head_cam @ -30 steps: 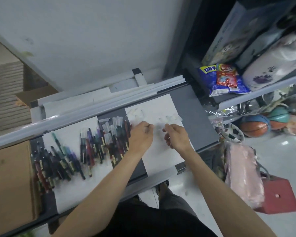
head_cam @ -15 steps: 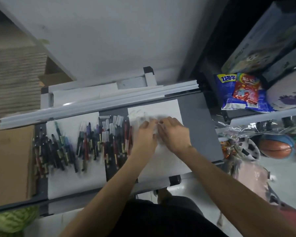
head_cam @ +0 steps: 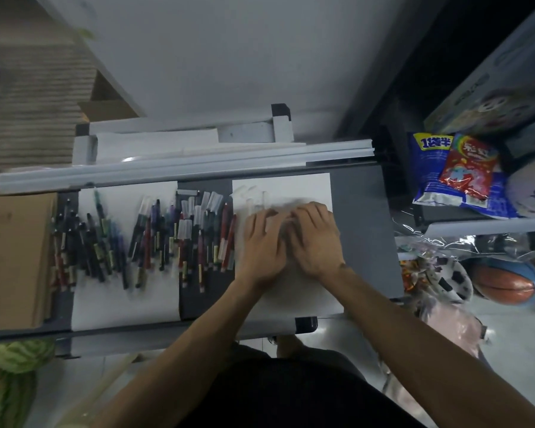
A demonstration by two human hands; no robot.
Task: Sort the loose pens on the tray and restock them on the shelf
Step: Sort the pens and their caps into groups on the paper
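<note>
Only the head view here, looking pretty much straight down. The loose pens (head_cam: 155, 239) are fanned out in a long row across the left and middle of the dark tray (head_cam: 362, 227), some on the left paper sheet (head_cam: 124, 301) and some on bare tray, so nothing has reached the shelf (head_cam: 488, 225) on the right yet. Both hands are over on the right paper sheet (head_cam: 318, 186). The left hand (head_cam: 261, 242) and right hand (head_cam: 317, 239) lie palm-down, side by side and touching, with fingers pointing at a few pale, see-through pieces (head_cam: 250, 196) near the sheet's top-left. Those could be clear pens or caps, it's too smeared to call. As for the grip, the fingers look mostly flat, but motion blur eats the tips, so I can't tell if either hand has pinched anything. My read is we're mid-sort, squaring up the pale group before any restocking. The next move probably needs the hands to sweep those slippery bits into one bundle without nudging the red pens right beside the left hand. Compared with a second ago, the hands had a clear gap between them and sat more curled, and now they've closed together. The pen row looks unchanged.
</note>
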